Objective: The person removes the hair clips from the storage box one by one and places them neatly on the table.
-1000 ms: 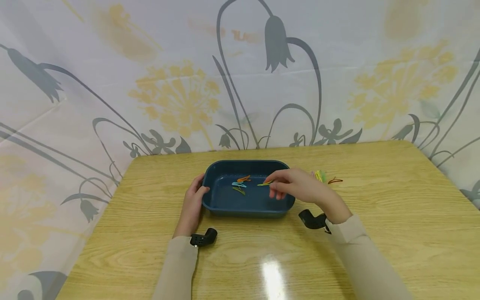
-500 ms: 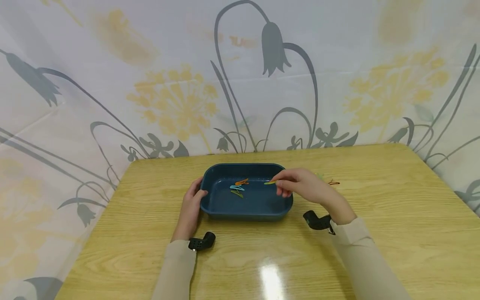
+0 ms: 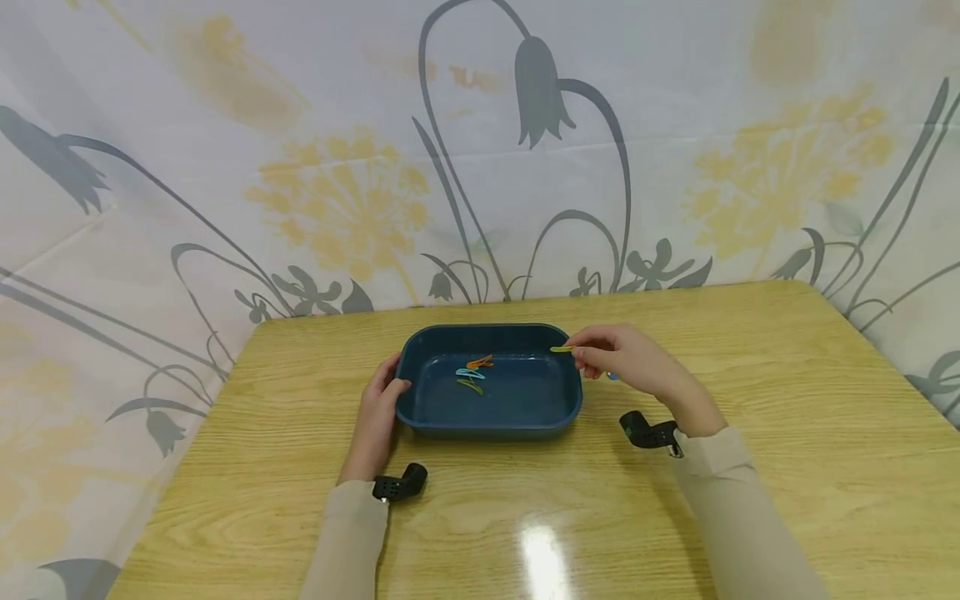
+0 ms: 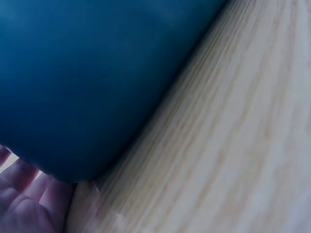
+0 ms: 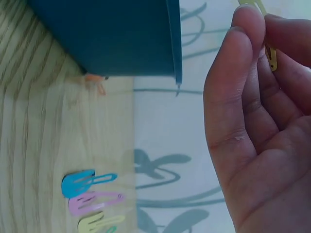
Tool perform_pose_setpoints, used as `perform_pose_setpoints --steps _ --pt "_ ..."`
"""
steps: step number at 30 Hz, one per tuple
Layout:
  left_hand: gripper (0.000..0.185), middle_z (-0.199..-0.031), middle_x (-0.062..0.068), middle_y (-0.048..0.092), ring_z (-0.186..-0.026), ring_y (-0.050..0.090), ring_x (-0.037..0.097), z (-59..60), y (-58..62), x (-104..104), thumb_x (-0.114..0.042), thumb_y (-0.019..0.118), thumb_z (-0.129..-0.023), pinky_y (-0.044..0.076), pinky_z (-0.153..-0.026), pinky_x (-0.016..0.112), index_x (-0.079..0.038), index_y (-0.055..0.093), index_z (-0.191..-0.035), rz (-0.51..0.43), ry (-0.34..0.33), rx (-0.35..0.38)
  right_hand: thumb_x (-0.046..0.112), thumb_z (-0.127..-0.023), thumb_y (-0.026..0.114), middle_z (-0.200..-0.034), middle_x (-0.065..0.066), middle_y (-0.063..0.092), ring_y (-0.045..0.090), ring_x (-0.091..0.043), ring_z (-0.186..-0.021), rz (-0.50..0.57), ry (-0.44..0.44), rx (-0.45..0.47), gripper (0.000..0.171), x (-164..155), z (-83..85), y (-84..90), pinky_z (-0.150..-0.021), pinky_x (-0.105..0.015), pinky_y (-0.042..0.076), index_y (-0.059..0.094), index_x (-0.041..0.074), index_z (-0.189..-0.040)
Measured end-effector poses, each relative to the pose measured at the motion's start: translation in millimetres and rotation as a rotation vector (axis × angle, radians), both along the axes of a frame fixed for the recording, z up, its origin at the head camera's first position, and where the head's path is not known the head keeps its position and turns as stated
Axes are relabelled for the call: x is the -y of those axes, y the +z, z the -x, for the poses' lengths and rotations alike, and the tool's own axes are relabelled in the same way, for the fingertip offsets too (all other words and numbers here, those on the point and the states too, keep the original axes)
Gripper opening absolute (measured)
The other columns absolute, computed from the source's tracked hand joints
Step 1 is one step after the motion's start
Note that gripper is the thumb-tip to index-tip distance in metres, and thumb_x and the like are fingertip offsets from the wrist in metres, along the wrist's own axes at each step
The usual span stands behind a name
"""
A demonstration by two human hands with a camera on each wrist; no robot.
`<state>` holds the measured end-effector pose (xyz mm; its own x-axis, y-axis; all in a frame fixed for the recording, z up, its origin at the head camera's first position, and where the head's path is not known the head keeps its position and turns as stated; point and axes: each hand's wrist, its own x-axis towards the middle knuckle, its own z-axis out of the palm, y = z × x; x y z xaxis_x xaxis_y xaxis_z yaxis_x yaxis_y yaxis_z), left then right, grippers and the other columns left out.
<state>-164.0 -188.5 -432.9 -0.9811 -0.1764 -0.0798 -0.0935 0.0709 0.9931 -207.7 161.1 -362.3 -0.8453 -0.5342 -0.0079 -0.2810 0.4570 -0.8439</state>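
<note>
While the left hand [image 3: 372,417] is gripping the short wall of the blue tray [image 3: 487,421], probably to keep it from sliding on the wooden table [image 3: 787,467], the right hand [image 3: 633,367] is pinching a yellow-green hair clip [image 3: 561,349] between thumb and fingertips. This clip is sticking out to the left of the hand, above the right rim of the tray. Three clips [image 3: 472,373] are lying inside the tray, and other clips [image 5: 92,201] are waiting on the table beside it

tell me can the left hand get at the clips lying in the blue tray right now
Probably yes. The left hand grips the left end of the blue tray, which is open-topped, and the clips lie loose on its floor with nothing over them. It would have to let go of the rim first.
</note>
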Motion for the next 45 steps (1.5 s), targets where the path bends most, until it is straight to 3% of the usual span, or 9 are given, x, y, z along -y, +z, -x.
perform_pose_setpoints --steps 6,15,19,27,37,42,45 --pt "0.048 -0.142 0.004 0.038 -0.129 0.034 0.018 -0.1 -0.8 1 -0.010 0.045 -0.090 0.026 -0.107 0.038 -0.015 0.040 -0.137 0.000 -0.003 0.000 0.029 -0.094 0.049 -0.093 -0.019 0.059 0.055 -0.038 -0.081 0.038 -0.024 0.048 0.035 -12 4.8 -4.6 -0.066 -0.037 0.047 0.056 0.007 -0.120" --pt "0.048 -0.142 0.006 0.038 -0.129 0.035 0.018 -0.8 0.8 0 -0.010 0.045 -0.089 0.027 -0.106 0.038 -0.013 0.040 -0.137 -0.003 0.002 -0.011 0.031 -0.093 0.051 -0.097 -0.026 0.059 0.058 -0.036 -0.083 0.076 -0.084 0.079 0.040 -37 11.4 -14.9 -0.077 -0.042 0.049 0.051 0.006 -0.124" --pt "0.048 -0.142 0.007 0.039 -0.129 0.035 0.019 -0.4 0.3 -1 -0.010 0.045 -0.089 0.027 -0.106 0.039 -0.012 0.040 -0.137 0.002 0.003 -0.010 0.032 -0.092 0.051 -0.098 -0.021 0.060 0.059 -0.031 -0.086 0.067 -0.137 0.084 0.042 -46 13.3 -19.9 -0.078 -0.042 0.049 0.048 0.003 -0.123" --pt "0.048 -0.143 0.002 0.037 -0.130 0.033 0.016 0.1 -0.4 0 -0.012 0.045 -0.090 0.026 -0.107 0.037 -0.016 0.041 -0.137 -0.009 -0.011 0.008 0.030 -0.093 0.051 -0.106 -0.018 0.058 0.060 -0.025 -0.087 0.066 -0.229 0.102 0.042 -60 17.0 -29.6 -0.077 -0.030 0.051 0.049 -0.003 -0.118" --pt "0.048 -0.144 0.000 0.036 -0.130 0.032 0.014 -1.8 0.0 1 -0.014 0.044 -0.090 0.024 -0.108 0.037 -0.017 0.039 -0.138 -0.014 -0.017 0.019 0.030 -0.093 0.050 -0.102 -0.008 0.060 0.062 -0.022 -0.087 0.089 -0.278 0.103 0.046 -78 18.0 -35.8 -0.079 -0.030 0.051 0.046 -0.006 -0.120" --pt "0.048 -0.143 0.001 0.036 -0.129 0.033 0.015 -2.6 2.0 0 -0.012 0.045 -0.090 0.025 -0.107 0.036 -0.016 0.040 -0.137 -0.026 -0.015 0.013 0.025 -0.094 0.050 -0.096 0.003 0.063 0.062 -0.010 -0.083 0.169 -0.316 0.152 0.044 -89 18.3 -40.8 -0.076 -0.025 0.051 0.042 -0.008 -0.122" --pt "0.048 -0.145 0.004 0.034 -0.130 0.032 0.017 -6.6 12.6 -4 -0.009 0.044 -0.090 0.024 -0.108 0.037 -0.013 0.038 -0.138 -0.038 -0.022 0.020 0.023 -0.094 0.049 -0.095 0.008 0.062 0.061 -0.007 -0.083 0.220 -0.339 0.170 0.043 -93 19.9 -44.7 -0.075 -0.023 0.051 0.041 -0.008 -0.123"
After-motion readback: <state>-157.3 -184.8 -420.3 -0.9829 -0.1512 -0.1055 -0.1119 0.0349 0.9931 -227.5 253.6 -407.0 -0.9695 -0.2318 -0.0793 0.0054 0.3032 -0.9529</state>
